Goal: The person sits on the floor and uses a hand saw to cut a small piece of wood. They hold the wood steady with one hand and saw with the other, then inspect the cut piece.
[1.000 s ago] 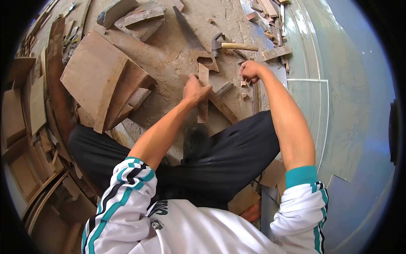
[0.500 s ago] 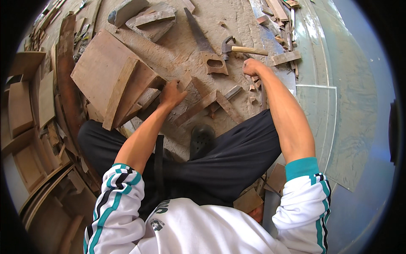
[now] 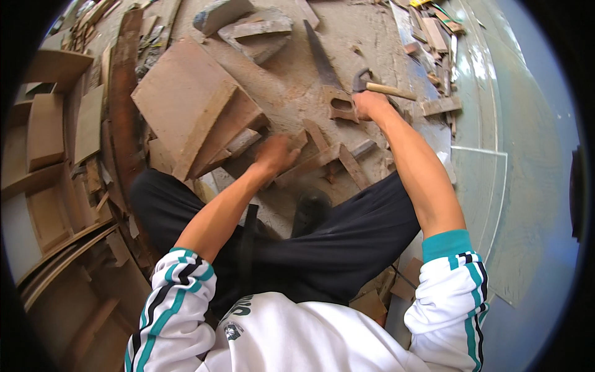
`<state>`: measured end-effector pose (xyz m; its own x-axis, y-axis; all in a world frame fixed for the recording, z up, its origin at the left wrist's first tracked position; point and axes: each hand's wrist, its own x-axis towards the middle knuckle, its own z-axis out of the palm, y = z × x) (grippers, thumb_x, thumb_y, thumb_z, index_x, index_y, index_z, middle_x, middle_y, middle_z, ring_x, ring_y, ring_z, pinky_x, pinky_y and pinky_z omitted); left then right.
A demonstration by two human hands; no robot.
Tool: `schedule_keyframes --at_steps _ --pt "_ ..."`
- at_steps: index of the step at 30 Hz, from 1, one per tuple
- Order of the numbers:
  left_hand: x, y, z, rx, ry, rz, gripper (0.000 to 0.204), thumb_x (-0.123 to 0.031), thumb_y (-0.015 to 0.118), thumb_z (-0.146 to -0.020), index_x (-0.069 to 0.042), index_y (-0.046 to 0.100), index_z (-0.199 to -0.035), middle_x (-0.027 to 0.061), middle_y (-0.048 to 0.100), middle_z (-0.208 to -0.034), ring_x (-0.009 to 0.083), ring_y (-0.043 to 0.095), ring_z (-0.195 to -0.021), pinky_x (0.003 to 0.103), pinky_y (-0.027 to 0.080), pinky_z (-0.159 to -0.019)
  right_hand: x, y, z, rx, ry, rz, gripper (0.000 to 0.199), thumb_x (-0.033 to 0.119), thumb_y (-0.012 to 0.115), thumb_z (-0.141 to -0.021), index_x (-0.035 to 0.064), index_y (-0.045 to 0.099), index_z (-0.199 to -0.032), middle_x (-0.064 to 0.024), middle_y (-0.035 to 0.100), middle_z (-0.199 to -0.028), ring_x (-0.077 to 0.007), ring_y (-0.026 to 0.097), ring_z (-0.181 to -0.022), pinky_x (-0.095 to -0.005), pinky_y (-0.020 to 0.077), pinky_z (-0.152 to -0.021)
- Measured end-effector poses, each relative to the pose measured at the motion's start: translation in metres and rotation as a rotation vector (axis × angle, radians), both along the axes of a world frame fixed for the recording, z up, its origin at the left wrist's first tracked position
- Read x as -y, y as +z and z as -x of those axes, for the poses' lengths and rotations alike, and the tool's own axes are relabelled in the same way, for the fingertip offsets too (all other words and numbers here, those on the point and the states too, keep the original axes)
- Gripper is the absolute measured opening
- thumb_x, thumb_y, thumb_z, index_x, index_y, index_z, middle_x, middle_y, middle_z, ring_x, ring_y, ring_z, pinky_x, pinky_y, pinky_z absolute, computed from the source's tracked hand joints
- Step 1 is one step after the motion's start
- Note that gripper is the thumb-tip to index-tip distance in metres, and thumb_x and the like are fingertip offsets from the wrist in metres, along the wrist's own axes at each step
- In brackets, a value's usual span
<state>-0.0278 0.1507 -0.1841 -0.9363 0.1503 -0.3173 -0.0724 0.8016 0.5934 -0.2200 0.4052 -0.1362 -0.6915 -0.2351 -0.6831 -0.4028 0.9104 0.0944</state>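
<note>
My left hand (image 3: 277, 154), slightly blurred, is closed at the end of a small wood block (image 3: 300, 140), beside a large brown wooden box-like piece (image 3: 186, 93). Just right of it, several wood strips (image 3: 310, 166) lie crossed on the ground. My right hand (image 3: 370, 106) is closed, its fingertips mostly hidden, between the handle of a hand saw (image 3: 341, 106) and a hammer (image 3: 389, 91). The hammer's dark head lies just beyond my knuckles, and its wooden handle points right. The saw's blade stretches away from me.
Broken concrete chunks (image 3: 257, 34) lie beyond the box-like piece. Stacked wooden panels (image 3: 46, 133) and a long brown plank (image 3: 126, 87) line the left. At right are a glass sheet (image 3: 477, 204) and scattered wood scraps (image 3: 441, 105). My dark shoe (image 3: 312, 211) is below the strips.
The view has shifted, so the scene sits farther right and lower. My right hand has come left to the saw handle and hammer head. My left hand has drawn slightly nearer with the block.
</note>
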Motion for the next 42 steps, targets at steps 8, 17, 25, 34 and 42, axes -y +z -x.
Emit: schedule_keyframes --at_steps 8,17,25,34,42 --pt "0.06 0.128 0.015 -0.882 0.296 0.305 0.04 -0.032 0.073 -0.085 -0.011 0.064 -0.118 0.0104 0.063 -0.108 0.0287 0.059 -0.106 0.043 0.047 -0.091 0.022 -0.037 -0.002 0.152 0.115 -0.063 0.033 0.021 0.074 -0.081 0.0052 0.074 -0.109 -0.0173 0.072 -0.118 -0.0343 0.069 -0.11 -0.0454 0.0569 -0.089" --pt "0.117 0.124 0.038 -0.443 0.36 0.293 0.047 -0.039 0.07 -0.089 -0.007 0.062 -0.123 0.0125 0.063 -0.116 0.0328 0.06 -0.112 0.045 0.05 -0.093 0.022 -0.084 -0.032 -0.162 0.26 0.071 0.05 0.033 0.084 -0.079 0.004 0.063 -0.114 -0.0137 0.069 -0.111 -0.0315 0.062 -0.116 -0.0438 0.0518 -0.093" --pt "0.108 0.117 0.098 -0.536 0.382 0.228 0.039 -0.039 0.068 -0.089 -0.007 0.066 -0.112 0.0121 0.064 -0.111 0.0321 0.062 -0.107 0.045 0.05 -0.091 0.052 -0.065 -0.035 -0.165 0.104 0.249 0.045 0.023 0.071 -0.081 -0.0006 0.055 -0.116 -0.0213 0.07 -0.103 -0.0388 0.065 -0.102 -0.0467 0.0518 -0.087" --pt "0.086 0.1 0.118 -0.467 0.626 0.331 0.027 -0.037 0.058 -0.097 -0.013 0.069 -0.099 0.0078 0.066 -0.1 0.0285 0.06 -0.101 0.044 0.041 -0.092 0.046 0.004 -0.06 -0.158 -0.778 0.869 0.031 0.027 0.065 -0.083 0.0035 0.06 -0.102 -0.0195 0.071 -0.088 -0.0368 0.069 -0.083 -0.0435 0.053 -0.077" --pt "0.088 0.112 0.113 -0.428 0.533 0.312 0.037 -0.051 0.069 -0.086 -0.019 0.071 -0.105 0.0038 0.062 -0.108 0.0233 0.057 -0.108 0.043 0.038 -0.094 0.062 0.118 -0.126 -0.053 -1.28 1.202 0.027 0.031 0.06 -0.097 0.0042 0.058 -0.091 -0.0018 0.057 -0.069 -0.0093 0.053 -0.059 -0.026 0.0423 -0.055"
